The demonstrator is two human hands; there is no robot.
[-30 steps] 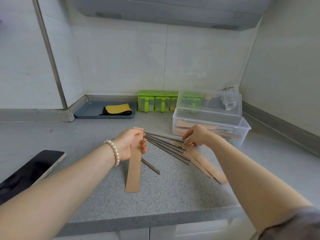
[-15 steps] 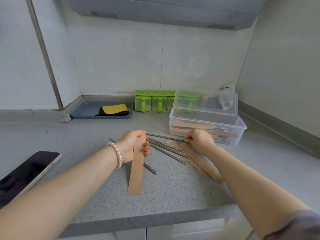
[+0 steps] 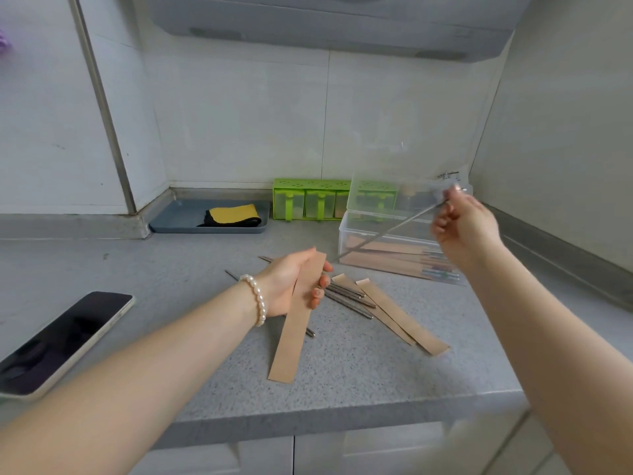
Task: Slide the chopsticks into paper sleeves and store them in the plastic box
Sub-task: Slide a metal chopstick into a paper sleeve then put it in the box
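Fingers of the left hand (image 3: pixel 291 282) curl round the top of a brown paper sleeve (image 3: pixel 297 320), which hangs slanting down toward the near edge of the bench (image 3: pixel 171 269), its lower end close to or on the surface. A pearl bracelet (image 3: pixel 256 299) circles that wrist. The right hand (image 3: pixel 462 228) is raised above the box, its fingers bent and pinching the far end of metal chopsticks (image 3: pixel 387 231); the shafts slant down and left through the air, with the tips just beside the sleeve's upper end. Whether one stick or a pair is held cannot be told, as the shafts are blurred.

Behind the hands stands a clear plastic box (image 3: pixel 346 234) with its lid (image 3: pixel 376 193) tipped up at the back. Inside lie several sleeved chopsticks (image 3: pixel 394 260), their ends showing toward the right. More bare metal chopsticks (image 3: pixel 349 299) lie loose on the bench just right of the left hand, overlapping two empty paper sleeves (image 3: pixel 400 313) that slant toward the near right.

A green seasoning rack (image 3: pixel 308 200) sits against the wall behind the box. Left of it a grey-blue tray (image 3: pixel 171 221) holds a yellow and black cloth (image 3: pixel 233 216). A dark smartphone (image 3: pixel 58 341) lies near the left edge. The bench is speckled grey stone, the walls are pale tile, and a range hood (image 3: pixel 325 25) hangs overhead.
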